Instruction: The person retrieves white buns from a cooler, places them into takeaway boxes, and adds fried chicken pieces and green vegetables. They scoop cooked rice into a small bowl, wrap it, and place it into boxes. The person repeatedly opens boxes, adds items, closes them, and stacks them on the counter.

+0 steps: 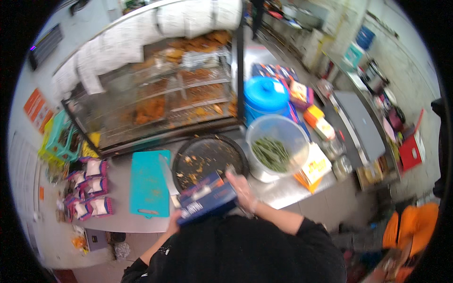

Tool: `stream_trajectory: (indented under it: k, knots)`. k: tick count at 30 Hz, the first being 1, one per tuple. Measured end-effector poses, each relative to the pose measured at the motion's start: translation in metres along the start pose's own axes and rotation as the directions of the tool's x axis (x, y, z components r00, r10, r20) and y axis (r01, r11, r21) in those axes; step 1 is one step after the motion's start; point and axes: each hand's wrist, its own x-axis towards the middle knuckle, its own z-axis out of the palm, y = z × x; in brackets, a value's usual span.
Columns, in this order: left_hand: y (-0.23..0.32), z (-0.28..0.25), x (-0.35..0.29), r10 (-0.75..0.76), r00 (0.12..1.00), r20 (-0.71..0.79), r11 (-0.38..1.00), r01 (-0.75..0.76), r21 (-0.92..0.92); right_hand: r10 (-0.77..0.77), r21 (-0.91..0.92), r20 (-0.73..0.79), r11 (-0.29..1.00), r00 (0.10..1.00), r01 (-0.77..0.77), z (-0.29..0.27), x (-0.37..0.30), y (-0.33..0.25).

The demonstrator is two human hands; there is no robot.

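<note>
A dark blue cardboard box (207, 200) with pale print is held in front of my body, over the near edge of the metal counter. My left hand (173, 222) grips its left end, with the fingers partly hidden. At the right end, my right hand (242, 192) closes on the box, wearing a clear plastic glove. Just beyond the box lies a round black pan (205, 153) strewn with brown crumbs. A teal cutting board (144, 177) is to its left, and a knife (168, 177) rests along the board's right edge.
A glass display case (155, 104) of fried food stands behind the pan. To the right are a clear bucket (251, 137) with green pods inside and a blue lidded bucket (266, 94). Several pink-and-purple paper food pouches (92, 188) and a green basket (66, 134) sit left.
</note>
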Motion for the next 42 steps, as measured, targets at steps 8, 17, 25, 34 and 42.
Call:
stream_trajectory:
  k: [8,17,25,34,42]
  knots:
    - [0.13,0.044,0.052,0.507,0.774,0.379,0.775,-0.602,0.194,-0.778,-0.623,-0.428,0.622,0.46,0.474,-0.257,0.053,-0.108]
    - [0.122,0.063,0.014,0.713,0.696,0.087,-0.101,-0.022,0.995,0.516,0.23,-0.749,0.79,0.415,-0.568,-0.458,0.158,0.123]
    - [0.122,-0.011,0.035,0.728,0.672,0.136,-0.27,0.098,0.958,0.138,0.307,-0.873,0.901,0.467,0.308,-0.487,0.187,0.136]
    - [0.199,0.095,0.069,0.732,0.361,0.578,-0.243,-0.654,0.716,-0.7,-0.936,0.041,0.223,0.713,0.273,-0.188,0.046,-0.153]
    - [0.119,0.045,0.024,-0.619,0.625,0.476,0.783,0.446,0.433,0.164,-0.245,0.842,0.965,0.514,0.093,0.093,0.025,0.003]
